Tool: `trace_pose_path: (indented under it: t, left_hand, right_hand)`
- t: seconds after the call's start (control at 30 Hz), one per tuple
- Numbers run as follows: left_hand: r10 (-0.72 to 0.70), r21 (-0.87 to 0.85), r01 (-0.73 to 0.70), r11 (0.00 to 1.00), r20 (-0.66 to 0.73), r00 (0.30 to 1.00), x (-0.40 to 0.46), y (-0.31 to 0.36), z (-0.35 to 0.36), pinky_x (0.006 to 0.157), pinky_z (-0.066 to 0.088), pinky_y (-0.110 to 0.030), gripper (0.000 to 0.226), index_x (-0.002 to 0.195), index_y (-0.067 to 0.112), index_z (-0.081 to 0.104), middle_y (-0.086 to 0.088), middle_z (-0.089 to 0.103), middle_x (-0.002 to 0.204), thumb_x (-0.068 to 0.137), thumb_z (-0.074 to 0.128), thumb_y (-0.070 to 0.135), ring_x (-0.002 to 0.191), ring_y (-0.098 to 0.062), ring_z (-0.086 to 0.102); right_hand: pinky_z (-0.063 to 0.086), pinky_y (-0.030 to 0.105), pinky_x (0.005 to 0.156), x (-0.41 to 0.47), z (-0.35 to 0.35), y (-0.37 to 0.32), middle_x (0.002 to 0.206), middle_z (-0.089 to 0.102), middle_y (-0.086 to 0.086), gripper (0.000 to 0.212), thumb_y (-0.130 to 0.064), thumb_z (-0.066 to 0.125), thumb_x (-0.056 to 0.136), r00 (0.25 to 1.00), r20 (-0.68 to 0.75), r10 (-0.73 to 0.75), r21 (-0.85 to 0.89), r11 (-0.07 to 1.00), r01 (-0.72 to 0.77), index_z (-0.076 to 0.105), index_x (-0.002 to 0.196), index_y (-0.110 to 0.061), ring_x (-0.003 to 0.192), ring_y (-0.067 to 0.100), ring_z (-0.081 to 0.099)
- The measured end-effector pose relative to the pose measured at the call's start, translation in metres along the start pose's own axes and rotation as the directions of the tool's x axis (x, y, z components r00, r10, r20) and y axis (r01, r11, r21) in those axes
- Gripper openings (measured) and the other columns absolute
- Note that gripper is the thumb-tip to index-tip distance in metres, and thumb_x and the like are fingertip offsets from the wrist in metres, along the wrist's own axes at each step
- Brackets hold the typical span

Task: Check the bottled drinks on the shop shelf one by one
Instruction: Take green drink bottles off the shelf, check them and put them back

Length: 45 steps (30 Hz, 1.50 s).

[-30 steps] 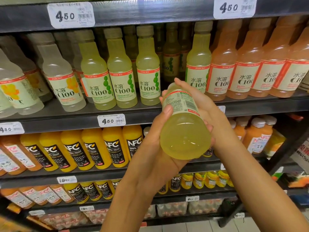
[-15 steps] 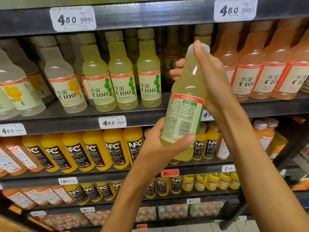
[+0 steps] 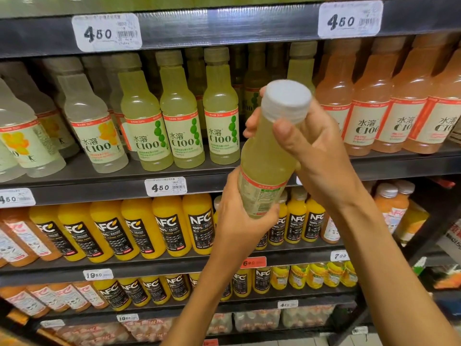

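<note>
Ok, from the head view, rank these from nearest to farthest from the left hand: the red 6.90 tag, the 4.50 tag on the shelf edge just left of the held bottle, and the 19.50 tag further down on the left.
1. Red 6.90 tag, just below the left hand.
2. 4.50 tag, up and left.
3. 19.50 tag, far lower left.

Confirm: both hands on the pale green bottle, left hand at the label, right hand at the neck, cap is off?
Wrong on the cap: the head view shows the white cap on the pale green bottle. The rest holds: left hand at the label, right hand at the neck.
</note>
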<state>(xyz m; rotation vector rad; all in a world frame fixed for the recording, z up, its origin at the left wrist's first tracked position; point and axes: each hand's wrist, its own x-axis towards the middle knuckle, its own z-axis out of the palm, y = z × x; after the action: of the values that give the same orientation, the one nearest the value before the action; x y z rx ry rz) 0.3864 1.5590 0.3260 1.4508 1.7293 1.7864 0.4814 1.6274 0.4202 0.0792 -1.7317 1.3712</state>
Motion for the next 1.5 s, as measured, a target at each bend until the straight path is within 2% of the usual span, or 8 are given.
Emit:
trace_pose_path:
  t: [0.2,0.37,0.53,0.77,0.97,1.13,1.27,1.5]
  left_hand:
    - [0.034,-0.138,-0.041,0.990,-0.050,0.998,0.014,-0.001,-0.008,0.070,0.051,-0.016,0.065,0.108,0.034,0.050,0.005,0.065,0.098,0.055,0.074,0.005,0.086,-0.003,0.064]
    - [0.002,-0.143,0.033,0.989,0.239,0.971,0.007,0.001,-0.022,0.063,0.050,-0.012,0.055,0.101,0.028,0.056,0.010,0.070,0.090,0.056,0.077,0.006,0.078,0.001,0.066]
    - [-0.043,-0.235,0.099,0.967,0.233,0.972,-0.005,0.005,-0.017,0.073,0.053,-0.016,0.063,0.120,0.031,0.050,0.013,0.069,0.104,0.063,0.076,0.040,0.097,-0.005,0.067]
    - [-0.021,-0.303,0.080,0.950,0.194,0.981,-0.001,0.008,-0.022,0.074,0.055,-0.021,0.043,0.113,0.029,0.060,0.008,0.072,0.105,0.076,0.058,0.051,0.096,-0.010,0.069]
    - [-0.159,-0.454,0.405,0.793,0.488,0.858,-0.008,0.004,-0.018,0.081,0.055,-0.039,0.086,0.130,0.019,0.057,-0.009,0.069,0.114,0.069,0.053,0.080,0.097,-0.023,0.069]
    - [-0.231,-0.323,0.334,0.886,0.317,0.920,-0.005,-0.002,-0.021,0.101,0.045,-0.047,0.070,0.120,0.042,0.061,0.004,0.066,0.122,0.071,0.035,0.085,0.115,-0.014,0.061]
    - [-0.215,-0.318,0.314,0.895,0.310,0.926,-0.008,0.004,-0.015,0.081,0.053,-0.015,0.060,0.114,0.036,0.059,0.018,0.071,0.105,0.075,0.042,0.078,0.100,0.001,0.065]
    - [-0.232,-0.548,0.485,0.681,0.467,0.853,-0.006,0.005,-0.013,0.074,0.056,-0.038,0.073,0.122,0.021,0.064,-0.010,0.072,0.103,0.079,0.040,0.075,0.088,-0.023,0.070]
  right_hand:
    - [0.047,0.041,0.091,-0.001,-0.004,-0.002,0.109,0.056,0.019,0.059,-0.036,0.077,0.072,0.981,0.185,-0.065,-0.053,0.996,0.077,0.047,0.115,-0.010,0.101,0.026,0.060]
    - [0.052,0.032,0.083,0.009,-0.010,-0.003,0.094,0.071,0.003,0.034,-0.018,0.067,0.075,0.962,0.271,0.034,-0.060,0.998,-0.018,0.057,0.107,-0.010,0.093,0.020,0.067]
    - [0.053,0.030,0.062,0.016,-0.005,0.003,0.065,0.065,-0.001,0.013,-0.024,0.064,0.084,0.990,-0.031,0.137,0.099,0.986,-0.133,0.065,0.072,-0.022,0.065,0.019,0.066]
    - [0.055,0.030,0.070,0.024,-0.016,0.008,0.079,0.070,0.004,0.032,-0.041,0.054,0.087,0.963,-0.064,0.264,0.238,0.941,-0.242,0.061,0.095,-0.011,0.081,0.020,0.069]
    - [0.057,0.036,0.075,0.027,-0.007,0.014,0.078,0.069,0.005,0.031,-0.034,0.041,0.092,0.963,0.015,0.268,0.364,0.896,-0.255,0.052,0.106,-0.008,0.078,0.023,0.069]
    - [0.054,0.029,0.058,0.025,-0.007,0.012,0.071,0.064,0.002,0.022,-0.031,0.054,0.093,0.954,-0.131,0.270,0.237,0.943,-0.235,0.053,0.101,-0.010,0.066,0.020,0.067]
    - [0.055,0.025,0.061,0.031,-0.006,0.008,0.075,0.070,0.001,0.025,-0.038,0.057,0.094,0.935,-0.206,0.288,0.073,0.957,-0.279,0.059,0.103,-0.014,0.078,0.018,0.072]
    - [0.056,0.038,0.080,0.031,-0.010,0.011,0.089,0.069,0.008,0.042,-0.043,0.039,0.098,0.929,-0.020,0.370,0.260,0.899,-0.352,0.054,0.117,-0.008,0.086,0.024,0.069]
